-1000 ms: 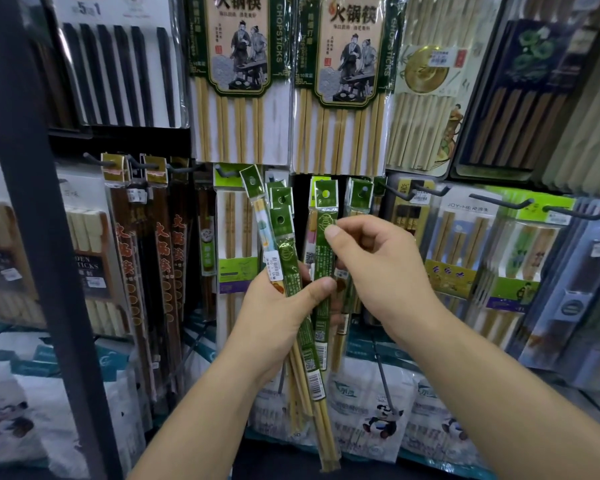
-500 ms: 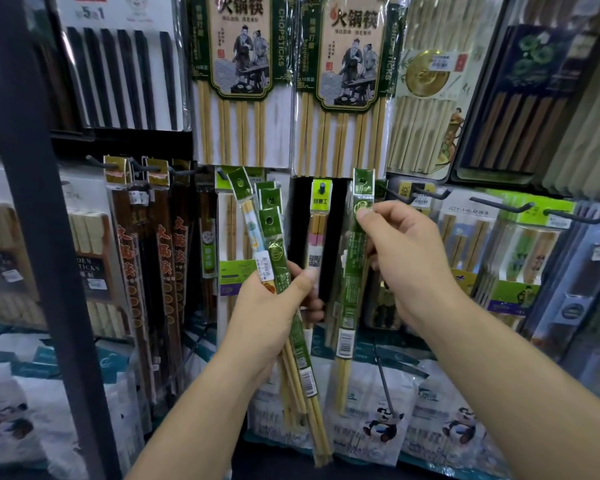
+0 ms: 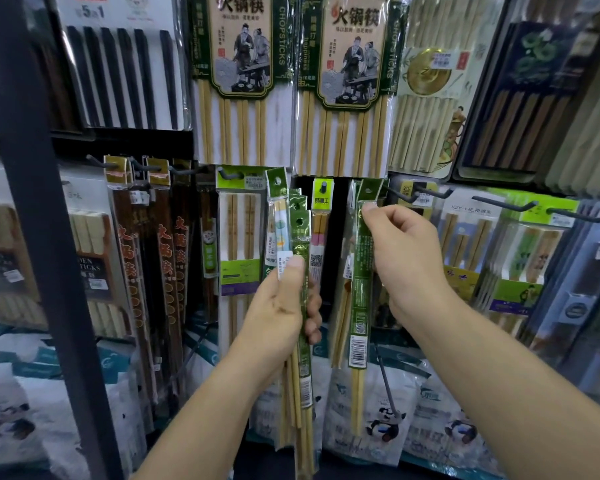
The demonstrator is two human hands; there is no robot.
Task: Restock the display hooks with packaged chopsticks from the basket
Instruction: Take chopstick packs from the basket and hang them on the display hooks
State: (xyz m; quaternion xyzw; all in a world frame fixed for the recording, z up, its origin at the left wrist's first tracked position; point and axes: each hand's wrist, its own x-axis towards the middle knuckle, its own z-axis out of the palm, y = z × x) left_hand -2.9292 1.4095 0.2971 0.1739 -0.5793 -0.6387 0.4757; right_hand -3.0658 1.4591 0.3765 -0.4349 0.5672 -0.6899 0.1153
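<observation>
Left hand [image 3: 281,306]: nearest to me, low centre. Fingers are wrapped round a bundle of packs [image 3: 304,382] at mid-length, thumb flat on a white sticker.
Bundle axis: near upright, punched green headers up, bare bamboo tips down, running close to the frame's lower edge. The packs overlap, so I cannot count them. My palm hides their middle.
Right hand [image 3: 406,258]: a little higher, right of centre. Thumb and forefinger pinch a single green pack [image 3: 359,306] just under its header, other fingers curled in.
Single pack axis: upright, header end up and leaning slightly right, barcode label low, bamboo tips pointing down. It is apart from the bundle, in front of the hanging stock.
Dark post [image 3: 39,237]: upright at left, blocks part of the rack.
Hook [image 3: 400,196]: dark peg just right of that header. I cannot tell whether anything passes through the header's hole.
Behind the single pack: more slim packs hang there, mostly covered and blurred.
Yellow-header pack [image 3: 323,202]: hangs on its own peg between my two hands, lower half hidden by the bundle.
Hot-pot packs [image 3: 239,81]: large, top row, tops cut off by the frame.
Panda bags [image 3: 385,420]: bottom row, partly hidden by my forearms.
</observation>
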